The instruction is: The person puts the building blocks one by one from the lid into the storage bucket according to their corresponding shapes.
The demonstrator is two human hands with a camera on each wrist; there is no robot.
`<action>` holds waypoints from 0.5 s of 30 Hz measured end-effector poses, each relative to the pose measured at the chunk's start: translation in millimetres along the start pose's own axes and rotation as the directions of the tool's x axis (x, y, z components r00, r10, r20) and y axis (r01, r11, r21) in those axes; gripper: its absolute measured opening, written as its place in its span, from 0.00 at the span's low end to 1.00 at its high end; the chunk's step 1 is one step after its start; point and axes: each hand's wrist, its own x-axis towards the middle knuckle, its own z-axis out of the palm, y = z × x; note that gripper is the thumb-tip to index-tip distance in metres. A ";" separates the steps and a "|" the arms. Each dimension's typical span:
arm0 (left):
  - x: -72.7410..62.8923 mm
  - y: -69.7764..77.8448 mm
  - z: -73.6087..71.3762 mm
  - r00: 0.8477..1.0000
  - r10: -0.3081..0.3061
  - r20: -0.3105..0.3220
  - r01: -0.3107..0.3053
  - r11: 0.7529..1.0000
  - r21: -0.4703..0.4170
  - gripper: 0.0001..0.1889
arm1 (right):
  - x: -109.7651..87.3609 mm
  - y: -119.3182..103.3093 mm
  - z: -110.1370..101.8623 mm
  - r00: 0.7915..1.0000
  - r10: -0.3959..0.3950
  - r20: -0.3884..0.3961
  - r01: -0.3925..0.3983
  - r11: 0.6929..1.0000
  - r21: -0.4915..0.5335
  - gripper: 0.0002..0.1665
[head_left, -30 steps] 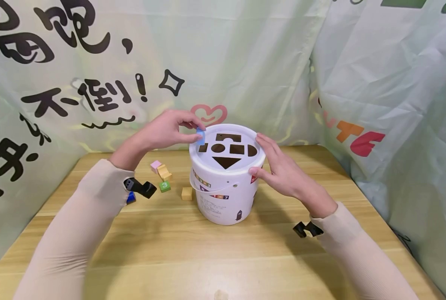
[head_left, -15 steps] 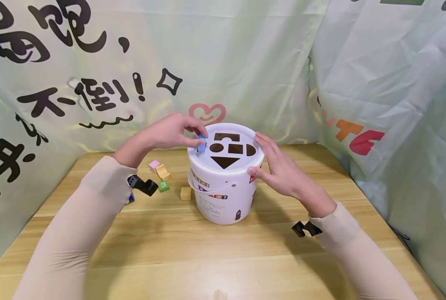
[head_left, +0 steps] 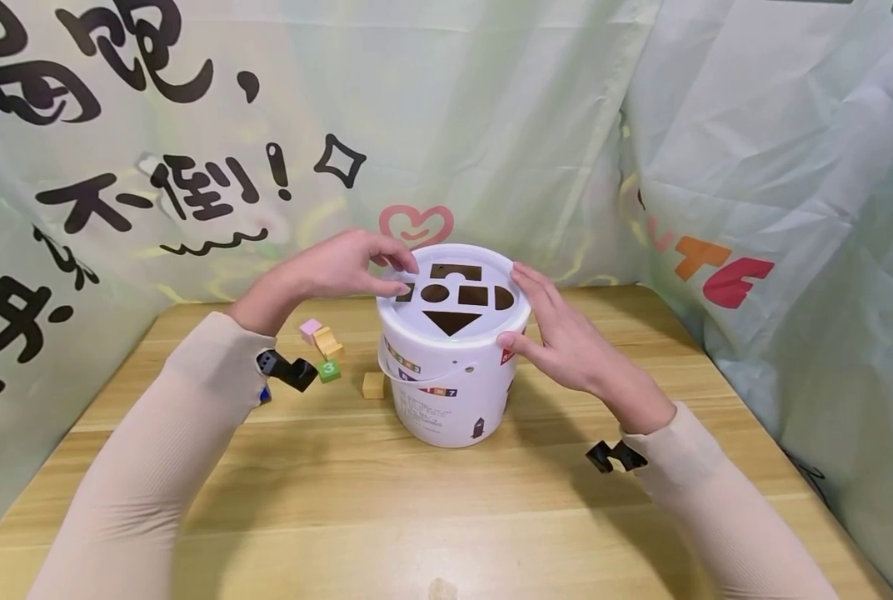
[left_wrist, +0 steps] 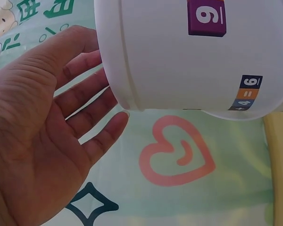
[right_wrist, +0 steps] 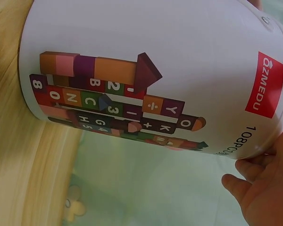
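White bucket [head_left: 457,408] stands upright on the wood-grain surface [head_left: 446,517], nearer the far edge, about midway between left and right edges. Lid [head_left: 409,322] on, six cut-outs [head_left: 472,297], each a different shape.

Left hand [head_left: 349,263]: thumb and fingertips apart, above the small squarish cut-out at the lid's left; contact with the lid cannot be told. Right hand [head_left: 566,346]: digits spread, thumb and fingers against the rim on the side toward the right edge.

Loose blocks, five in sight, all toward the left edge: pink block [head_left: 310,328], notched yellow block [head_left: 328,343], green "3" block [head_left: 330,371], close together; plain yellow block [head_left: 374,386] just beside the bucket's foot; blue block [head_left: 265,395], partly hidden by the left wrist mount [head_left: 287,370].

Printed cloth [head_left: 491,125] rises behind the far edge, with more along both sides, limiting room there. Widest stretch of surface lies on the bucket's near side, between the two sleeves [head_left: 724,500]; near edge out of view.
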 end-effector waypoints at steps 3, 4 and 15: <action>-2.4 -1.9 -0.2 1.000 0.000 -0.005 0.000 1.000 0.008 0.15 | 0.7 -0.1 -1.2 1.000 0.000 0.007 0.000 1.000 -0.008 0.53; -3.6 -2.3 -0.1 1.000 0.002 -0.007 -0.002 1.000 0.009 0.15 | 1.0 0.1 -1.7 1.000 0.001 0.011 -0.001 1.000 -0.010 0.53; -16.3 -7.3 8.9 0.997 0.068 -0.026 -0.070 0.994 -0.083 0.13 | 1.7 12.7 -13.0 0.997 -0.036 0.061 0.034 0.999 0.039 0.52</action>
